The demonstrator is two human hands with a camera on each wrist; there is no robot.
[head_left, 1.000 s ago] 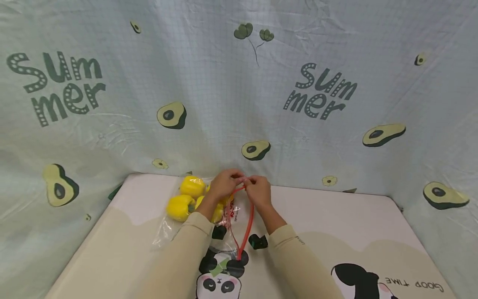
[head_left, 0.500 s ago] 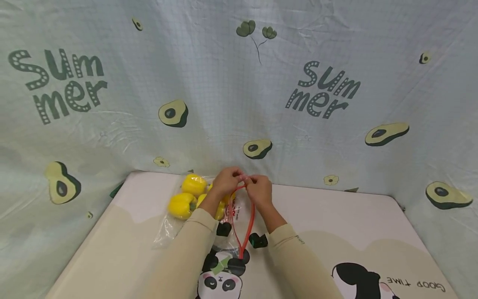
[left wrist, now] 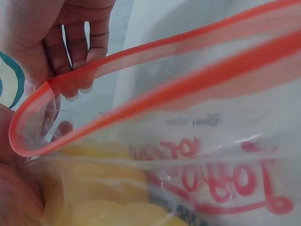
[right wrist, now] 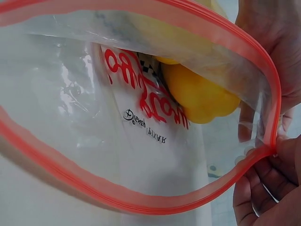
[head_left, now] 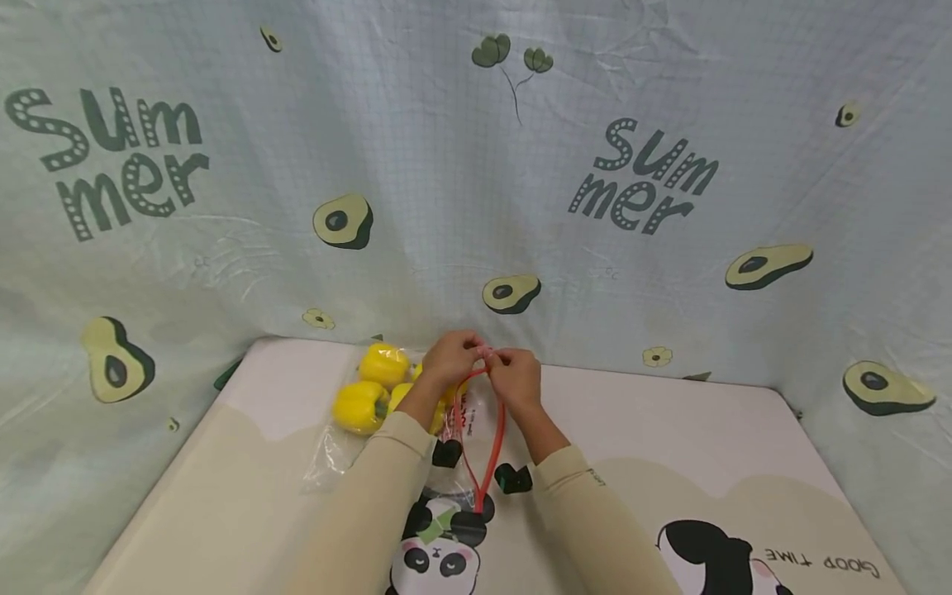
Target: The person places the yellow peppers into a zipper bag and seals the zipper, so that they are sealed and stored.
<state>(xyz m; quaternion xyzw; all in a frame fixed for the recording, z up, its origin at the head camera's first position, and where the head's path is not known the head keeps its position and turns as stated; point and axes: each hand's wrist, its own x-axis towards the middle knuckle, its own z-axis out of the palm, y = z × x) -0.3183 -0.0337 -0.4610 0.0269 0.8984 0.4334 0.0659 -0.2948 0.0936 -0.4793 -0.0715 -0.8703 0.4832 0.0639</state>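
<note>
A clear zip bag (head_left: 327, 459) with a red zip edge (head_left: 494, 453) lies on its side on the table, several yellow bell peppers (head_left: 360, 406) inside it. Its mouth gapes; through it, the right wrist view shows a pepper (right wrist: 200, 94) and red lettering on the film. My left hand (head_left: 449, 364) pinches the far end of the zip edge between thumb and fingers. Close beside it, my right hand (head_left: 516, 382) pinches the same corner, fingertips nearly meeting the left's. In the left wrist view the red edge (left wrist: 155, 99) curves round to that corner.
The table (head_left: 669, 421) has a pale printed cover with a panda picture (head_left: 436, 558) near the front. Behind it hangs a curtain (head_left: 446, 165) printed with avocados and lettering, close behind both hands.
Both hands keep their pinch on the bag's corner and shift only slightly. The bag and peppers stay nearly in place, and the head view tilts a little.
</note>
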